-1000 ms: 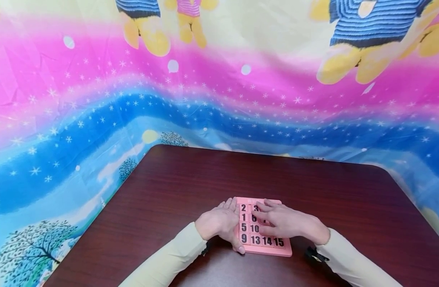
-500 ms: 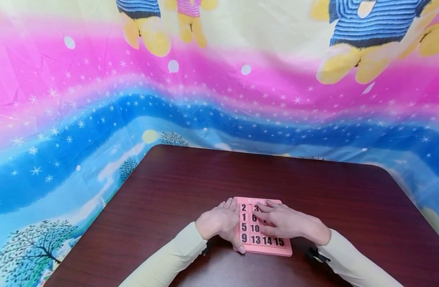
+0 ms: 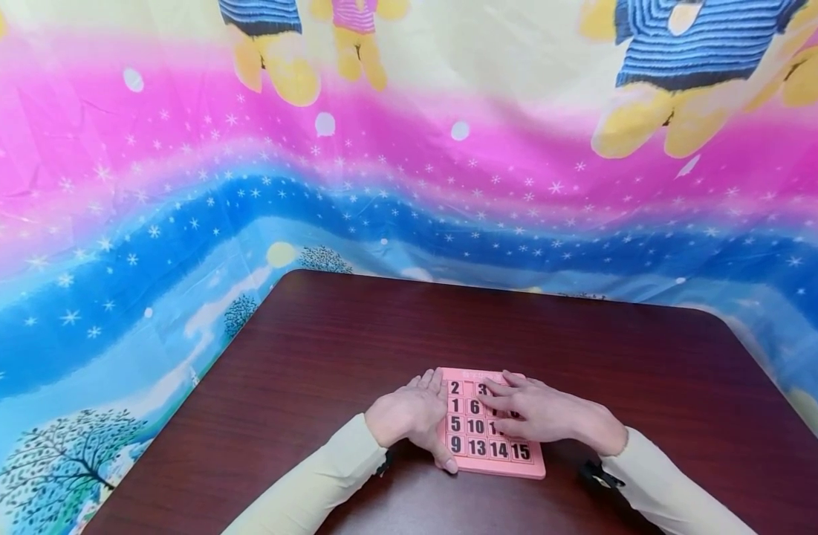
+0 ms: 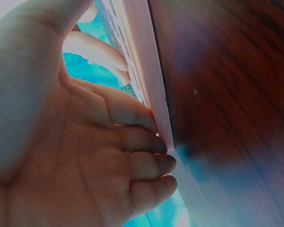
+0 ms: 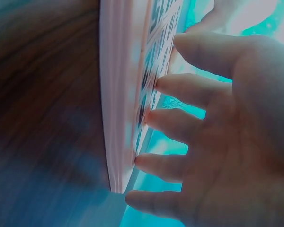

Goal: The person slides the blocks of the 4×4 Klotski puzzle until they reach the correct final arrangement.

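A pink sliding number puzzle (image 3: 495, 467) lies flat on the table, black numerals on its square tiles. My left hand (image 3: 411, 414) rests along its left side, fingers straight and thumb at the near left corner. In the left wrist view, fingertips (image 4: 158, 142) meet the puzzle's side wall (image 4: 154, 80). From the right, my right hand (image 3: 545, 410) spreads over the upper tiles, its fingertips on the face around the 3 tile (image 3: 481, 389). This hand covers part of the upper right numbers. Spread, nearly straight fingers (image 5: 175, 125) reach the tiled face in the right wrist view.
The dark brown wooden table (image 3: 382, 319) has rounded far corners. Behind it hangs a patterned cloth (image 3: 409, 163) in pink, blue and cream. A black wrist strap (image 3: 602, 474) shows at the right sleeve (image 3: 669, 479).
My right hand has shifted slightly right across the puzzle, and the 3 tile has slid right, leaving a gap beside the 2. My left hand stays at the left edge.
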Action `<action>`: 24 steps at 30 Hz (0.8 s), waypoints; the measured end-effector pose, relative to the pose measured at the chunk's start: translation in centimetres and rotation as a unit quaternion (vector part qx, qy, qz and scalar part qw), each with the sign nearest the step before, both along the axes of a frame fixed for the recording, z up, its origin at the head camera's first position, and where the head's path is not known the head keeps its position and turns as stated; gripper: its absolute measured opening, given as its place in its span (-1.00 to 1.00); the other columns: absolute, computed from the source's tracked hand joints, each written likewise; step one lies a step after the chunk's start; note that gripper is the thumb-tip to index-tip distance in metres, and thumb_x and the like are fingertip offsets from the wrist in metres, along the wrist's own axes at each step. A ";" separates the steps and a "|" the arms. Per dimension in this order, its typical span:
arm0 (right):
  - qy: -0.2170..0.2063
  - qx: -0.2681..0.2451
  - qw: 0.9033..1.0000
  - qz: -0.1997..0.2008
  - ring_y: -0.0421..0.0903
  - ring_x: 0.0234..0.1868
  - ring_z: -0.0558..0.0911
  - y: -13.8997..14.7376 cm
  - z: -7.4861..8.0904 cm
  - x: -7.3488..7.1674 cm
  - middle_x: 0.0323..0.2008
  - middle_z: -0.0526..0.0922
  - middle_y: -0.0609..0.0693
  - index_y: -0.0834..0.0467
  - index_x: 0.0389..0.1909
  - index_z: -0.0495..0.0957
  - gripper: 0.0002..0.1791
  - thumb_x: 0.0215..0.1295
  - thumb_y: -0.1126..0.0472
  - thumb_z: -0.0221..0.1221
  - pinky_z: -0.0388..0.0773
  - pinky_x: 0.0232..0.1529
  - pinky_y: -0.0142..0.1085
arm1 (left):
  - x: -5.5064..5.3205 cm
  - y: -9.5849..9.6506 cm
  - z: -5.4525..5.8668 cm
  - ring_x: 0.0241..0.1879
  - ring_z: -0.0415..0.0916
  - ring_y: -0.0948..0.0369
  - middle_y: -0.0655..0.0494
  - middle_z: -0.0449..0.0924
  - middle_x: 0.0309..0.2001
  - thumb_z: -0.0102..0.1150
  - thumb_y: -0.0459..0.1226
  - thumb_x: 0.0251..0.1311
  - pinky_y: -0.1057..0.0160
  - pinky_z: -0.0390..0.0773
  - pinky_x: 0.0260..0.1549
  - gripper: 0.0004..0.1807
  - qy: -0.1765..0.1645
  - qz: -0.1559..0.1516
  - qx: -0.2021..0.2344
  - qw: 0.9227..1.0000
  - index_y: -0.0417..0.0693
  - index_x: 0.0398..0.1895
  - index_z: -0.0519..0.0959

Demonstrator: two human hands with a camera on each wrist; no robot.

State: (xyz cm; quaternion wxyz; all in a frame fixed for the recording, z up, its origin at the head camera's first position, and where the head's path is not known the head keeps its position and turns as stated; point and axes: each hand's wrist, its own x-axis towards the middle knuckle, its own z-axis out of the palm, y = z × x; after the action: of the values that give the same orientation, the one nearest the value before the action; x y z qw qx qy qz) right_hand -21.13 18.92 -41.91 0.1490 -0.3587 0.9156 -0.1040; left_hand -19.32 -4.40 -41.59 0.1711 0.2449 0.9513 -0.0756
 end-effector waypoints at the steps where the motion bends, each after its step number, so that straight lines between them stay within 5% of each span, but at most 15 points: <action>1: 0.000 0.001 1.000 0.000 0.40 0.49 0.09 0.1 0.0 0.0 0.45 0.26 0.21 -0.02 0.38 0.40 -0.44 0.40 -0.07 0.11 0.13 0.39 0.32 | 0.0 0.0 0.0 0.57 -0.09 0.02 -0.15 -0.10 0.57 0.35 0.49 -0.38 0.17 0.06 0.52 0.50 0.000 0.001 0.001 1.000 -0.23 0.54 0.00; 14: -0.004 0.001 1.000 -0.003 0.40 0.49 0.09 1.8 0.2 0.0 0.45 0.27 0.19 0.00 0.35 0.43 -0.44 0.41 -0.13 0.07 0.15 0.37 0.33 | -0.1 0.0 -0.1 0.57 -0.09 0.01 -0.16 -0.11 0.57 0.37 0.47 -0.36 0.16 0.06 0.53 0.49 -0.004 0.002 0.013 1.000 -0.24 0.54 -0.01; 24: -0.001 0.000 1.000 0.003 0.32 0.50 0.13 -0.5 1.0 0.3 0.42 0.33 0.16 0.02 0.34 0.45 -0.43 0.38 -0.12 0.11 0.12 0.41 0.31 | -0.1 -0.1 0.0 0.57 -0.10 0.02 -0.15 -0.11 0.58 0.37 0.47 -0.37 0.17 0.04 0.53 0.49 -0.006 0.007 0.013 1.000 -0.23 0.54 0.00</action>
State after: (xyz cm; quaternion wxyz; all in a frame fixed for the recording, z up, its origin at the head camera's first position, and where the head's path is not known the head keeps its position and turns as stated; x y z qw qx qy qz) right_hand -20.88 18.40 -40.95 0.1501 -0.3616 0.9143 -0.1035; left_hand -19.38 -4.48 -41.63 0.1742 0.2412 0.9528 -0.0606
